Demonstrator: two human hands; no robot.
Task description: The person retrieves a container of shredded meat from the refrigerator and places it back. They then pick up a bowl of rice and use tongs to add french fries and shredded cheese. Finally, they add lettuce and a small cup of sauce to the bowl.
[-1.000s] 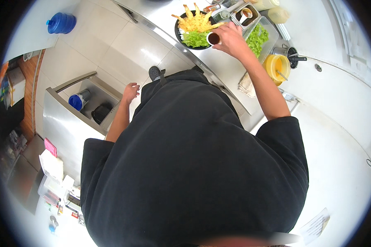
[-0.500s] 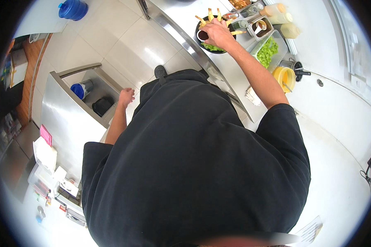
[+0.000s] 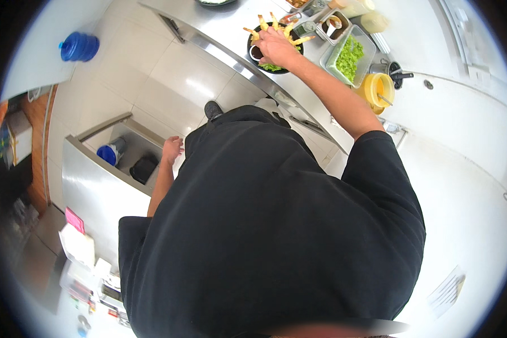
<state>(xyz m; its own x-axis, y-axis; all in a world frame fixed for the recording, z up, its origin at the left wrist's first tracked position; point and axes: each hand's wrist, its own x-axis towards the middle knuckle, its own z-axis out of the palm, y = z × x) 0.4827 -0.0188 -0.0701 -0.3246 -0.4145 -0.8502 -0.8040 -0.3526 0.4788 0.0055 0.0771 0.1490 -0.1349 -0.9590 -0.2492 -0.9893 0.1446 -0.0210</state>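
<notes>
My right hand [image 3: 277, 47] reaches over a black bowl [image 3: 272, 72] on the steel counter. Its thumb and fingers close around the side of a small cup of dark sauce [image 3: 256, 53] at the bowl's left edge; the fingertips are partly hidden. Several battered fried shrimp [image 3: 263, 22] stand up along the far side of the bowl, tails outward. Green lettuce [image 3: 270, 67] shows at its near edge. My left hand [image 3: 173, 149] hangs low by my side with nothing in it, fingers loosely apart, near a steel cabinet.
Right of the bowl are a clear tub of chopped lettuce [image 3: 349, 59], a steel container of brown sauce [image 3: 333, 26], squeeze bottles [image 3: 373, 22] and a yellow tub [image 3: 376, 93] with a utensil. Another dark dish [image 3: 215, 2] sits at the top edge. A blue water jug [image 3: 80, 47] stands left.
The view has shifted, so the counter and bowl appear farther left and higher. My right hand stays at the sauce cup in the bowl; my left hand still hangs down.
</notes>
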